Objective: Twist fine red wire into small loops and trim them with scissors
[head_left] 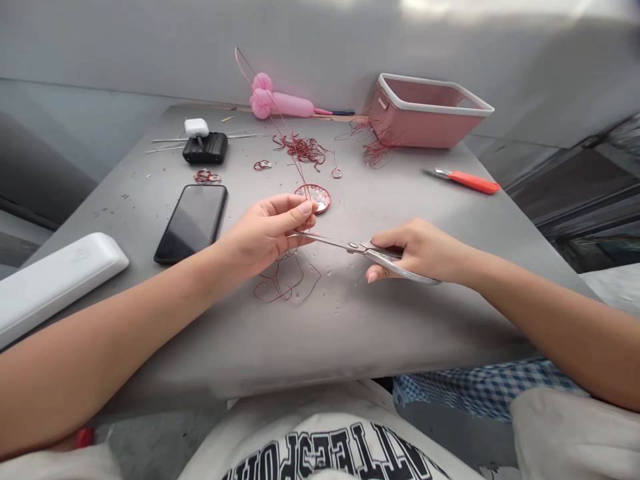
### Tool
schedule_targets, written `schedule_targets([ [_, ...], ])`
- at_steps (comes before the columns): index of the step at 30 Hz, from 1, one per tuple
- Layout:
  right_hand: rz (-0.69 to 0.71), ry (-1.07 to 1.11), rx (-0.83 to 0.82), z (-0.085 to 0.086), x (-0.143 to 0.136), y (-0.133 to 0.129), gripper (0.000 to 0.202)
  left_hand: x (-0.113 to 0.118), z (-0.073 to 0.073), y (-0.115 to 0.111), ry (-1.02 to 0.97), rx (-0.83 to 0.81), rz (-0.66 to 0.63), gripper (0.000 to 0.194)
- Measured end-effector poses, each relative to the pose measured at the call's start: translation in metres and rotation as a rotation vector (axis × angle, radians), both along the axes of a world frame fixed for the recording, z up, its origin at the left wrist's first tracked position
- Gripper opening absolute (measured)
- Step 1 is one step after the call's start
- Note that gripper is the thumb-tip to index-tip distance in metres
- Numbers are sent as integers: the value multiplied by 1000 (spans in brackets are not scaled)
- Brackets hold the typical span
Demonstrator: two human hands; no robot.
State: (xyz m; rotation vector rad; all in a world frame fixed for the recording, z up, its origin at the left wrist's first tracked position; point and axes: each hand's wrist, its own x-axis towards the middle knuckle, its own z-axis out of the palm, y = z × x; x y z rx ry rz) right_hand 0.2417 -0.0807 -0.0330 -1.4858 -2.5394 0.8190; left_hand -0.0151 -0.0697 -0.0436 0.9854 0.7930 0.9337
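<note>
Pinching thin dark-red thread (303, 177) between thumb and fingertips of the left hand (277, 220), above the middle of the grey worktop (380, 327), with strands rising in a tall loop toward the far edge and loose curls trailing below. Gripping slim silver metal scissors (369, 252) by the handles in the right hand (427, 252), with blades nearly together and tips among the left fingers, just below the pinch. Cannot tell whether around any strand. At likely risk of nicking a finger, from blades so near skin; of cutting more strands than meant, from lines bunched together; of snagging, from curls lying loose beneath.

Just behind the left hand and partly covered by it, a shallow, round, red-rimmed dish (324, 197) of small pale bead-like bits, perhaps spillable by a careless knock. Farther back at right, a pink rectangular bin with white rim (420, 121), with contents hidden by its sides, and dark-red thread tangles (381, 145) around its left end.
</note>
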Motion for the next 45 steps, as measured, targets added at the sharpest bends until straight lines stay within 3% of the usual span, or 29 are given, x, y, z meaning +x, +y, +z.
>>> schedule_targets([
  [12, 60, -24, 41, -8, 3, 4, 59, 2, 1, 0, 1, -23, 21, 13],
  [16, 62, -87, 69, -3, 2, 2, 52, 1, -1, 3, -34, 25, 73, 14],
  [21, -145, -460, 164, 13, 13, 5, 35, -1, 3, 5, -72, 56, 229, 10],
  [23, -176, -521, 128, 18, 28, 9, 33, -1, 5, 5, -65, 63, 263, 9],
  [26, -33, -467, 112, 22, 43, 10, 24, 0, 8, 4, -29, 70, 272, 8],
  [28, 46, -404, 269, 22, 37, 4, 22, 1, 8, 3, -2, 88, 273, 7],
  [30, 129, -283, 501, 18, 16, -6, 26, 1, 7, 3, 12, 117, 272, 6],
  [35, 581, 18, 897, -8, -57, -22, 33, -1, 1, 4, 8, 170, 270, 8],
  [39, 784, -33, 954, -23, -85, -11, 32, -1, 1, 5, 36, 175, 307, 8],
  [42, 845, -50, 976, -19, -79, 2, 33, -2, 6, 6, 58, 220, 359, 5],
  [45, 686, 6, 923, -5, -54, 13, 31, -6, 13, 6, 46, 295, 409, 3],
])
